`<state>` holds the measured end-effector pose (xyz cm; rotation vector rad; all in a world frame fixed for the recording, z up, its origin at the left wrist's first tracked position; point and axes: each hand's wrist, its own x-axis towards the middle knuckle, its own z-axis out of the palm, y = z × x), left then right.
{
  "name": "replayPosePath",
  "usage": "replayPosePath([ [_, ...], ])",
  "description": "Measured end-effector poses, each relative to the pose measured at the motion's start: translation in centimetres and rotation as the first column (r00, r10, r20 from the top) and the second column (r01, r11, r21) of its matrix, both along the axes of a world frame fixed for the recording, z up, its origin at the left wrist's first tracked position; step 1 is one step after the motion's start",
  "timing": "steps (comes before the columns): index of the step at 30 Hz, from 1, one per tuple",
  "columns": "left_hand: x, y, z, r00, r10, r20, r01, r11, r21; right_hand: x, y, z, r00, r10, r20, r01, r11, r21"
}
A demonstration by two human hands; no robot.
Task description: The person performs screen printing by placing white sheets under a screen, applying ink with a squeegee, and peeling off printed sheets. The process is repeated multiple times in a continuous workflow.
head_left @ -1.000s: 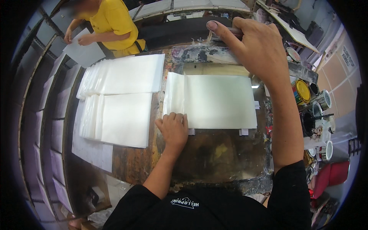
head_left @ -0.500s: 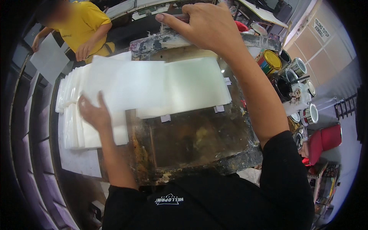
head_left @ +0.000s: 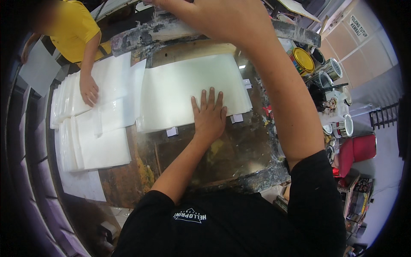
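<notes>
My left hand (head_left: 207, 113) lies flat with fingers spread on the near right part of a pile of whitish translucent sheets (head_left: 171, 90). Small white tabs (head_left: 172, 131) stick out along the pile's near and right edges. Underneath is a dark, stained work board (head_left: 188, 158). High above the pile, my right hand (head_left: 222, 19) reaches up past a paint-crusted bar (head_left: 154, 36). The picture's upper edge cuts off its fingers, so its grip is hidden. More layered translucent sheets (head_left: 102, 147) lie to the left, beside the pile.
A co-worker in a yellow shirt (head_left: 75, 30) stands at far left, one hand (head_left: 89, 91) over the left sheets, the other at a white sheet (head_left: 38, 62). Paint cans (head_left: 303, 61) crowd the right side near a red chair (head_left: 357, 154). Rack shelves (head_left: 38, 180) line the left.
My left hand has moved right from the left sheets onto the middle pile. My right hand is higher, its fingers now out of view. The co-worker's hand has come down over the left sheets.
</notes>
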<state>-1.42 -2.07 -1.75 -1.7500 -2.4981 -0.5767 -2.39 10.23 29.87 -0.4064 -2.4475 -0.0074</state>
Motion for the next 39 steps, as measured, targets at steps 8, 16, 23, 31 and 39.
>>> replayPosePath([
  [8, -0.9, 2.0, 2.4, 0.994, -0.091, 0.056, 0.096, 0.991, -0.093, -0.3, 1.5, 0.5, 0.994, -0.019, -0.107, 0.033, 0.991, 0.128],
  [16, -0.8, -1.2, 1.8, 0.996, -0.066, -0.051, 0.065, 0.998, -0.011, 0.1, 1.1, 0.6, 0.999, -0.013, -0.045, 0.018, 0.995, 0.098],
  [23, 0.1, -0.8, 0.9, 0.998, -0.052, -0.016, 0.052, 0.999, -0.003, -0.8, 1.1, 1.1, 0.998, -0.015, -0.059, 0.022, 0.993, 0.113],
  [31, 0.2, -0.7, 0.8, 0.996, -0.081, 0.046, 0.079, 0.996, 0.052, -0.1, -0.1, 2.4, 0.993, -0.084, 0.078, 0.086, 0.996, -0.022],
  [39, -2.7, -2.8, 5.8, 0.989, 0.143, 0.037, -0.147, 0.937, 0.316, -0.9, 0.2, 0.1, 0.995, -0.034, 0.095, 0.044, 0.994, -0.099],
])
